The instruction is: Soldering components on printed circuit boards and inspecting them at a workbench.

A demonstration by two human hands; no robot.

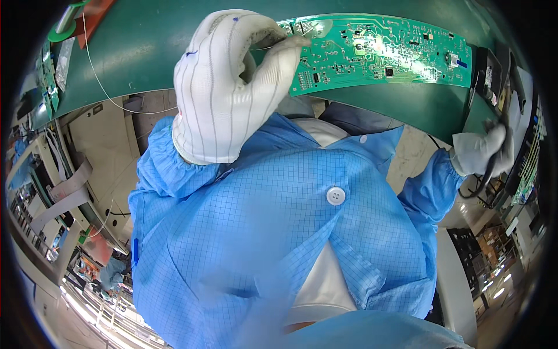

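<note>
My left hand [235, 87], in a white striped glove, is closed in a pinch over the left end of a long green circuit board [343, 58]. Thumb and forefinger hold a thin solder wire [100, 82], which trails in a loop toward the upper left. Far to the right, my gloved right hand [485, 148] is closed around what looks like a dark soldering iron with a black cord [487, 185]. Its tip cannot be made out. The board lies on the green work surface, small parts facing up, with glare across its middle.
A green-rimmed spool [63, 24] stands at the upper left, by more green boards [46, 78]. Beside the board's right end sits a black holder [491, 78]. Further boards [528, 160] stand along the right edge. The table's [383, 107] near edge runs below the board.
</note>
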